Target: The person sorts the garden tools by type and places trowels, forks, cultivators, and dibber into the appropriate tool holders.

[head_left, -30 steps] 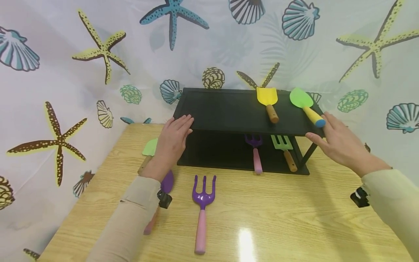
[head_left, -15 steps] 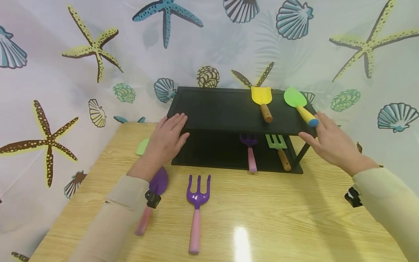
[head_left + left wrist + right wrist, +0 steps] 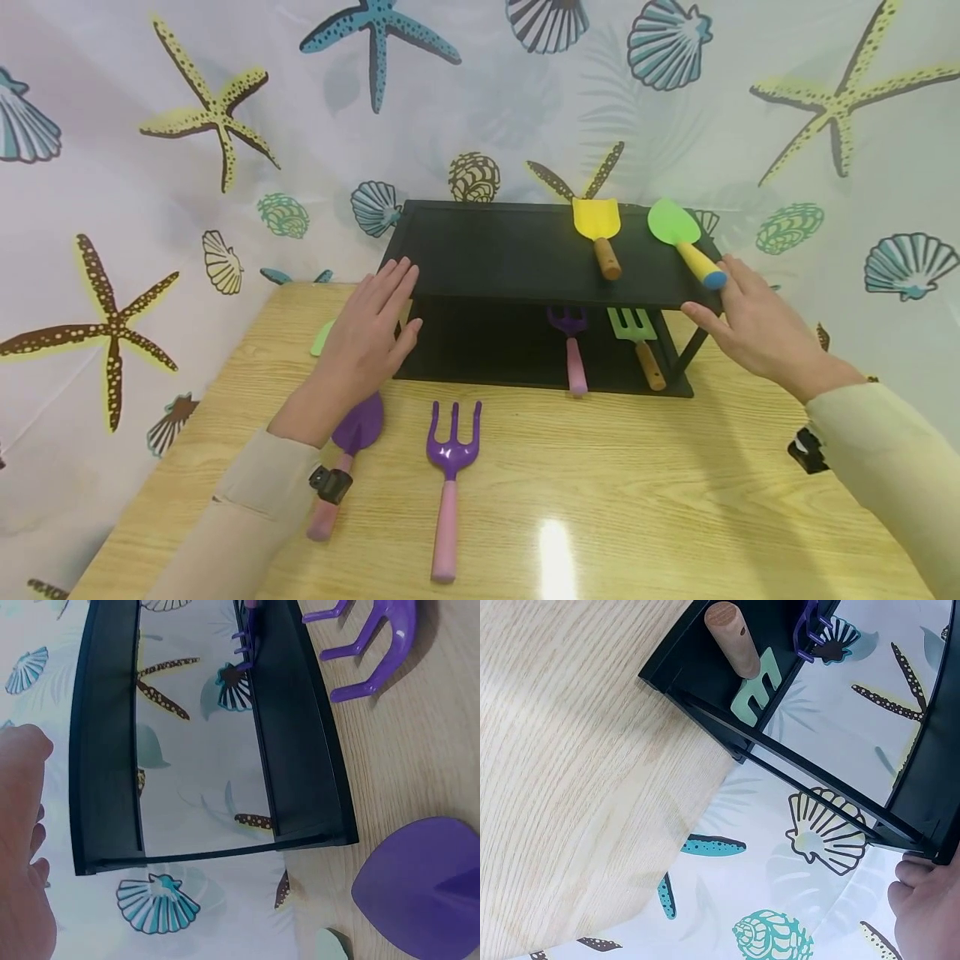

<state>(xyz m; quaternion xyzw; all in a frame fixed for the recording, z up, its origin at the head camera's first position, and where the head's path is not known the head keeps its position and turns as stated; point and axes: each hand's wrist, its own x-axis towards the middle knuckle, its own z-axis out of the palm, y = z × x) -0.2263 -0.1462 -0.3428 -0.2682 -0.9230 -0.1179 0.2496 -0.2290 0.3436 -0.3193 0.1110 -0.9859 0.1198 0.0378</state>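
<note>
My left hand point(image 3: 360, 342) hovers by the left front corner of a black two-tier shelf point(image 3: 495, 250); its fingers are straight and it holds nothing. At the other end, my right hand point(image 3: 765, 329) touches the top tier's right front corner, thumb toward the front edge. On that tier lie a yellow spade point(image 3: 597, 220) with a brown handle and a green trowel point(image 3: 674, 222) with a yellow handle. Below them are a pink-handled purple fork point(image 3: 575, 367) and a green fork point(image 3: 633, 325) with a brown handle.
On the wooden table point(image 3: 600, 483), a larger purple hand fork point(image 3: 453, 454) lies before the shelf. A purple trowel point(image 3: 362, 423) is partly under my left forearm, with a light green blade point(image 3: 321, 338) mostly hidden behind the hand. A seashell-print cloth point(image 3: 480, 100) hangs behind.
My left hand has come off the shelf top, moving left and slightly toward me. My right hand stays at the right corner. The head view has shifted slightly.
</note>
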